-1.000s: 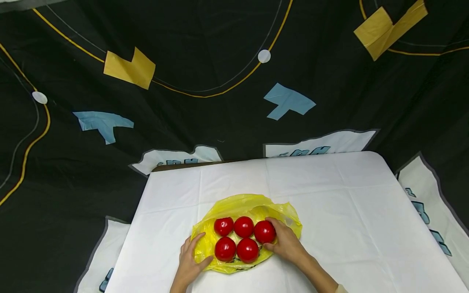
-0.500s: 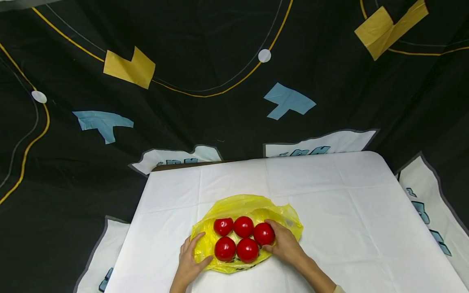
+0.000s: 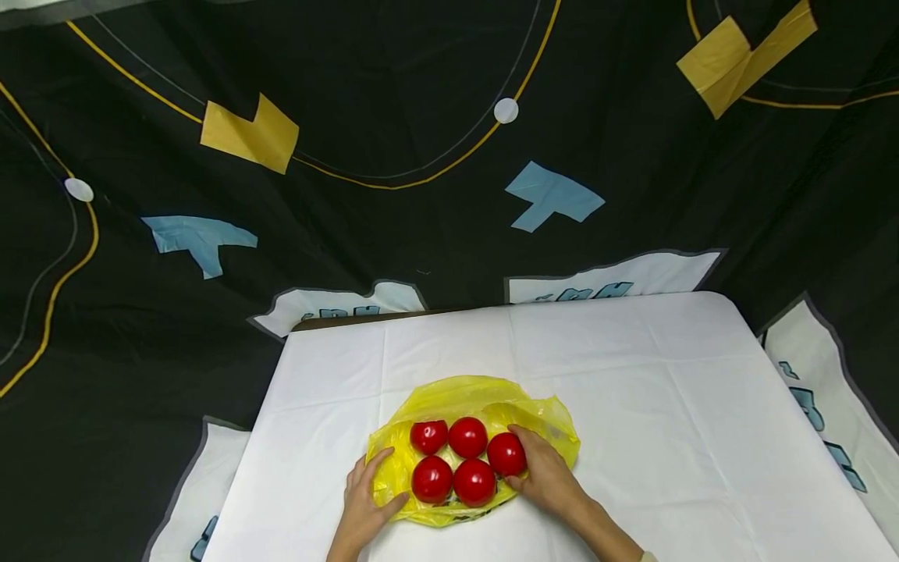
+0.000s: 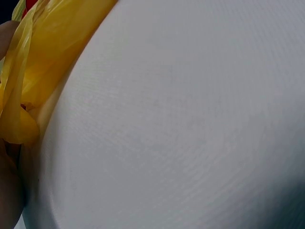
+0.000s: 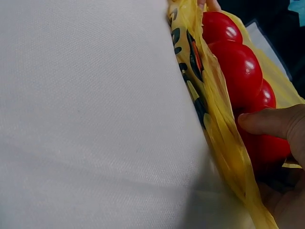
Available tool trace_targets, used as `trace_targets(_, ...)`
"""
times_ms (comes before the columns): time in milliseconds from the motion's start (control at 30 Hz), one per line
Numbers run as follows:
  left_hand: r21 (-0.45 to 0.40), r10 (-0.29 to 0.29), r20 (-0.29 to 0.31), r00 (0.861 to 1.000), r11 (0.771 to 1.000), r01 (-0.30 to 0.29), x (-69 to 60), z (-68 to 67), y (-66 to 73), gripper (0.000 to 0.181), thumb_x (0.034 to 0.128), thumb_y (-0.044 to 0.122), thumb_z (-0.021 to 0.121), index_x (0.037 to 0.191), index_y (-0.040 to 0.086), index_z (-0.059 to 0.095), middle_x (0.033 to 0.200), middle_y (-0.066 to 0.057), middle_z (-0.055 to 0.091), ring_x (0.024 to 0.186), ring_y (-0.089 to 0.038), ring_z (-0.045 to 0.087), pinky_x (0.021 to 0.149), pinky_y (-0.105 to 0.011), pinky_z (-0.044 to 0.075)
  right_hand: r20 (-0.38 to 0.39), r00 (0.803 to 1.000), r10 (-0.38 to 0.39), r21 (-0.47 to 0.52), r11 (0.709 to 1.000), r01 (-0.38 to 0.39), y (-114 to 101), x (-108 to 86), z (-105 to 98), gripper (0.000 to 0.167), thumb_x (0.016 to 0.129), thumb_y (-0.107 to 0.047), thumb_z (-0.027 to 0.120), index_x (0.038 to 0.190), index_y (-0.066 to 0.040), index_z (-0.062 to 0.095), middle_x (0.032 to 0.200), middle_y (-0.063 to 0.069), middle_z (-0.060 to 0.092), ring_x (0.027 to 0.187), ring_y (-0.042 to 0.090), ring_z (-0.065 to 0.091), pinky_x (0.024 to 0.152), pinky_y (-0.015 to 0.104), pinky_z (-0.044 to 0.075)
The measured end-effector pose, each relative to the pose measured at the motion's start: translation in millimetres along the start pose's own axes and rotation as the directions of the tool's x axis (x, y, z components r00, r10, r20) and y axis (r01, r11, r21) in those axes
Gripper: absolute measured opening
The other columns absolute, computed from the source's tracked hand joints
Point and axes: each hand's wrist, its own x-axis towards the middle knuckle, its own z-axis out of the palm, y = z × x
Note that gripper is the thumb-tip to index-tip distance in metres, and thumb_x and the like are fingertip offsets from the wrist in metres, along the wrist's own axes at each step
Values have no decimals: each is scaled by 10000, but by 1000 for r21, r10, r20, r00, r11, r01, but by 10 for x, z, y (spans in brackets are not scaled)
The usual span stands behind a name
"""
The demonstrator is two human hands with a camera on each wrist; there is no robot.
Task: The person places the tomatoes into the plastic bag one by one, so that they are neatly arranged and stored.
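Note:
A yellow plastic bag (image 3: 467,388) lies spread on the white table, with several glossy red balls inside its rim. Two stand in front, the left front ball (image 3: 431,479) and the right front ball (image 3: 474,482), close together. My right hand (image 3: 551,476) grips the rightmost red ball (image 3: 506,454), thumb on the near side and fingers behind it; in the right wrist view the thumb (image 5: 267,121) presses on it. At the bag's left edge my left hand (image 3: 365,503) rests with fingers and thumb spread against the plastic. Most of this hand is out of the left wrist view.
White cloth (image 3: 667,437) covers the table around the bag. Its far edge meets a black curtain (image 3: 393,234) bearing yellow and blue paper shapes. Dark printing (image 5: 188,76) shows on the bag's near side.
My right hand and the ball it grips have shifted slightly left and nearer to me. My left hand and the other balls stay in place.

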Motion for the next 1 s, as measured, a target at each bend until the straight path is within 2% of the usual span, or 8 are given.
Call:
trace_targets(200, 4, -1, 10, 1000, 1000, 1, 22, 14, -3, 747, 703, 448, 790, 1363, 301, 471, 1407, -123, 333, 1325, -377, 205, 1004, -720, 181, -6, 1000, -7, -21, 1000, 7, -11, -27, -55, 768, 692, -156, 834, 1352, -27, 462, 1299, 151, 520, 1173, 329, 515, 962, 488, 450)
trace_targets(400, 27, 8, 15, 1000, 1000, -8, 24, 2, 0, 755, 708, 460, 784, 1372, 298, 464, 1409, -143, 333, 1329, -401, 199, 1000, -724, 175, -14, 1000, -5, -45, 999, 4, -81, -100, -218, 722, 721, -227, 825, 1335, -55, 484, 1280, 102, 538, 1178, 287, 518, 970, 459, 451)
trace_targets(600, 38, -3, 27, 1000, 999, 2, -4, -86, -9, 759, 726, 476, 769, 1387, 300, 442, 1419, -146, 321, 1327, -401, 199, 993, -729, 178, -10, 1000, 4, -44, 999, -5, -166, -143, -361, 679, 755, -259, 802, 1330, -72, 493, 1249, 87, 563, 1137, 260, 549, 930, 461, 479)
trace_targets(733, 57, -1, 46, 999, 998, -1, -23, -165, -17, 741, 767, 494, 731, 1405, 292, 412, 1425, -135, 337, 1314, -396, 234, 980, -729, 234, 10, 1000, 6, -33, 999, -6, -223, -161, -418, 655, 772, -260, 787, 1332, -89, 494, 1223, 90, 582, 1093, 249, 572, 902, 455, 496)
trace_targets(867, 76, 29, 42, 999, 997, -32, -51, -244, 1, 727, 793, 466, 720, 1414, 269, 396, 1397, -114, 377, 1287, -386, 328, 969, -688, 315, 6, 1000, -22, -40, 999, 22, -270, -200, -471, 634, 782, -256, 778, 1327, -93, 497, 1214, 80, 590, 1098, 239, 575, 899, 431, 503)
trace_targets(1000, 117, 100, 15, 995, 988, -101, -84, -303, 46, 720, 800, 408, 736, 1413, 237, 399, 1365, -116, 376, 1250, -388, 408, 967, -636, 369, -19, 998, -64, -51, 997, 63, -300, -248, -542, 619, 789, -255, 771, 1323, -92, 504, 1212, 61, 596, 1106, 215, 576, 901, 406, 506)
